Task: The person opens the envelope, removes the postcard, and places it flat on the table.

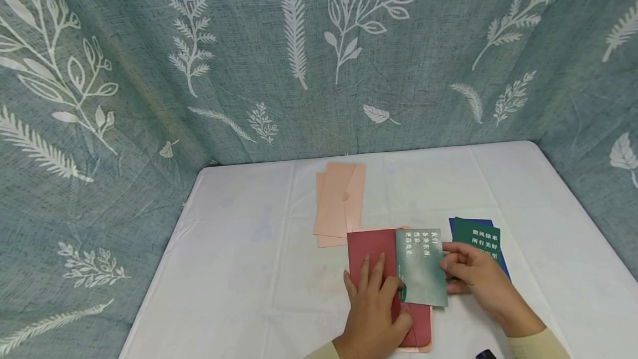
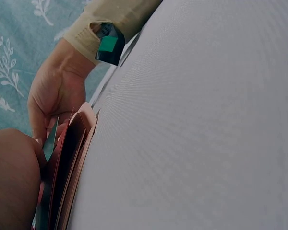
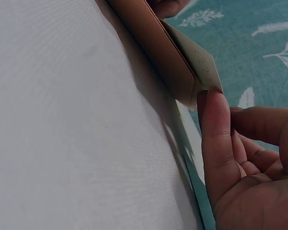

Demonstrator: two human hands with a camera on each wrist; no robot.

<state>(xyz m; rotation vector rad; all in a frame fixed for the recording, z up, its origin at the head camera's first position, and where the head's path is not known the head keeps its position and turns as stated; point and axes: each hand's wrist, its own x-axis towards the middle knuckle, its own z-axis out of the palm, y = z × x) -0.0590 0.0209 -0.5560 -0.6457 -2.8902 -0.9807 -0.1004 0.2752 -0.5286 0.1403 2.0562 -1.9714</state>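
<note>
A red envelope point(image 1: 371, 242) lies on a stack with pink envelope edges point(image 1: 416, 349) showing under it. Across its right side is a grey-green card point(image 1: 426, 276) with white printed characters. My right hand point(image 1: 476, 276) pinches the card's right edge between thumb and fingers; the right wrist view shows the card's pale back point(image 3: 194, 52) tilted up from the stack. My left hand point(image 1: 371, 314) presses on the red envelope with fingers spread, its index fingertip right at the card's left edge. From the left wrist, the stack point(image 2: 74, 158) appears edge-on, its layers fanned slightly apart.
Behind the stack lie more pink envelopes point(image 1: 339, 198), overlapping. To the right, a dark green card with white characters point(image 1: 483, 231) lies on a blue one point(image 1: 505, 267), partly behind my right hand. A white cloth covers the table point(image 1: 239, 270); a patterned curtain point(image 1: 319, 115) surrounds it.
</note>
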